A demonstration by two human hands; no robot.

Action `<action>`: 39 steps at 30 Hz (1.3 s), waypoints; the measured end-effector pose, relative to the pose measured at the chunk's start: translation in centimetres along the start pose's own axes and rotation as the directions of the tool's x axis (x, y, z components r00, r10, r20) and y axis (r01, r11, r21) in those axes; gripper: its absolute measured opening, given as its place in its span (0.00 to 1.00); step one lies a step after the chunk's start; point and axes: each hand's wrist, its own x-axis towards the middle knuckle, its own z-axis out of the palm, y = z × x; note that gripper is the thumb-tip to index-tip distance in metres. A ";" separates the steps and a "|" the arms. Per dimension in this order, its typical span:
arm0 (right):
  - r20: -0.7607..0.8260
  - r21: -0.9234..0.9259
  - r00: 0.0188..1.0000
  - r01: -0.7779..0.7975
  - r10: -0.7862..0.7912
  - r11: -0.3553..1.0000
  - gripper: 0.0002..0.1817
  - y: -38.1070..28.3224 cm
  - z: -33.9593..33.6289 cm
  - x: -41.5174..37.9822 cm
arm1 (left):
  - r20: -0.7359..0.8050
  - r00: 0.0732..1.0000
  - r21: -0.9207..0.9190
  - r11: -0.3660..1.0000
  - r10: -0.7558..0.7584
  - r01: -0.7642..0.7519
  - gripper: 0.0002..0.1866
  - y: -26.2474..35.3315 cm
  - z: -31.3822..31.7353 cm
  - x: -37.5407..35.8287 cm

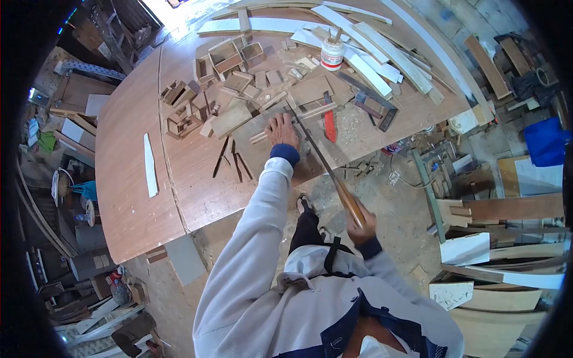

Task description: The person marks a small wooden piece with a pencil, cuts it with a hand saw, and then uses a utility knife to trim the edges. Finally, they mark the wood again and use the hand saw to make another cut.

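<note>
My right hand (362, 224) is closed around the wooden handle of a handsaw (324, 160). The saw's narrow blade slants up and left across the bench, its far end crossing a thin wooden strip (320, 111). Just left of the blade, my left hand (282, 129) presses that strip onto a flat board, fingers bent over it. A tool with a red handle (330, 126) lies right of the blade. Slender dark hand tools (222, 156) rest left of my left wrist. The exact contact of the saw teeth is too small to make out.
Small wooden box frames (228, 58) and offcuts crowd the workbench (128, 179) beyond my hands. A white glue jar (332, 55) with brushes stands near long white-faced strips (373, 45). A dark try square (386, 118) lies at the right. Stacked boards (501, 301) fill the floor to the right.
</note>
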 end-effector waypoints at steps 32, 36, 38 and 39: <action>-0.081 0.086 0.994 0.079 -0.072 0.993 0.26 -0.7 2.2 4.5 | 0.055 0.998 0.006 1.000 -0.014 0.014 0.24 -0.6 0.3 0.1; 0.018 0.017 0.999 0.042 -0.042 0.999 0.27 -2.6 -2.2 -0.7 | 0.016 0.999 0.003 1.000 -0.030 0.030 0.23 -0.6 0.7 0.0; -0.008 -0.025 0.998 0.061 -0.061 0.998 0.27 -1.6 -3.2 -3.4 | 0.009 1.000 0.006 1.000 -0.008 0.008 0.17 -0.4 0.3 0.0; -0.039 -0.064 0.996 0.082 -0.085 0.995 0.27 -1.1 -3.2 -4.1 | 0.023 1.000 0.014 1.000 -0.010 0.010 0.17 -0.2 0.0 -0.1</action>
